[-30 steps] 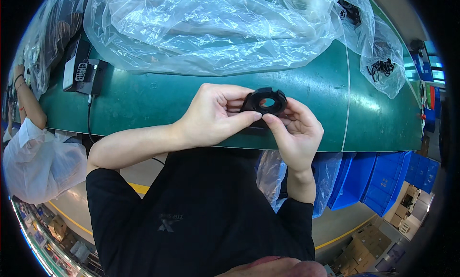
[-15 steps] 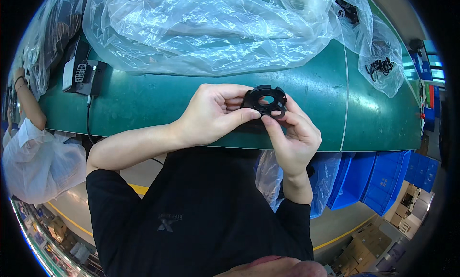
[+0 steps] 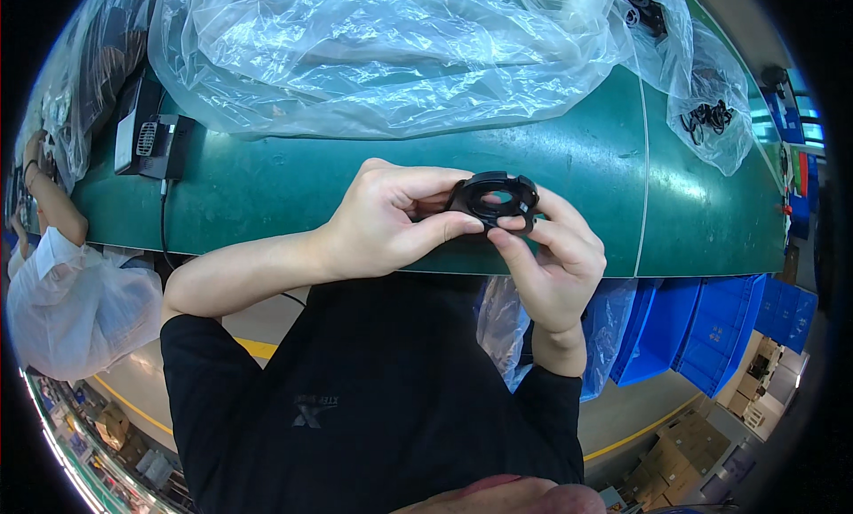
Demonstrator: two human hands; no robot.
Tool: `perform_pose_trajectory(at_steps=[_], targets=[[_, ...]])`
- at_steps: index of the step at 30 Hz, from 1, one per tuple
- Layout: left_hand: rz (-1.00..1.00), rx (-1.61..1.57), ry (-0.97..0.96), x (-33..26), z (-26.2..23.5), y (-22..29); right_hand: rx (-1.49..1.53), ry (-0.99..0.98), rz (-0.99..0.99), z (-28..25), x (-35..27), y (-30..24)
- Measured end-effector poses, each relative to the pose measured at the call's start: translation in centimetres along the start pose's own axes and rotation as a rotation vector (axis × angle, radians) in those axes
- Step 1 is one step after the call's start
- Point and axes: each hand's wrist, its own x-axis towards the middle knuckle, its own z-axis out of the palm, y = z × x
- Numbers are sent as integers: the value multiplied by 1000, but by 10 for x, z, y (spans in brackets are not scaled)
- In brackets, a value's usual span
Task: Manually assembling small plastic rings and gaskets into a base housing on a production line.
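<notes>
Between my two hands, above the front part of the green table, is a black ring-shaped plastic part (image 3: 481, 184) with a round hole in its middle and notches at its rim. My left hand (image 3: 388, 216) pinches its left side, thumb at the near edge and fingers behind. The right side is gripped by my right hand (image 3: 560, 256), its thumb under the near edge and a fingertip at the ring's lower right. The ring is tilted, and the fingers behind it are partly hidden.
A large clear plastic bag (image 3: 382, 70) covers the table's (image 3: 293, 185) far side. A black corded device (image 3: 160, 145) stands left. Small black parts lie in a bag (image 3: 711, 127) at right. Blue bins (image 3: 724, 332) are below the right edge. Another person (image 3: 80, 292) sits at far left.
The ring has tilted, so its hole looks flatter. My right hand has shifted slightly to the right; both hands keep their hold.
</notes>
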Motion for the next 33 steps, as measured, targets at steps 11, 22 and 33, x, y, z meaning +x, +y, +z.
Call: perform_pose_trajectory(at_steps=[11, 22, 33], targets=[[-102, -140, -11, 0, 2, -4, -266, 106, -166, 2, 1, 3], [-151, -179, 13, -2, 1, 0, -14, 200, -10, 10, -9, 8], [-181, -208, 29, -4, -1, 1, 392, 302, 190, 23, -8, 3]])
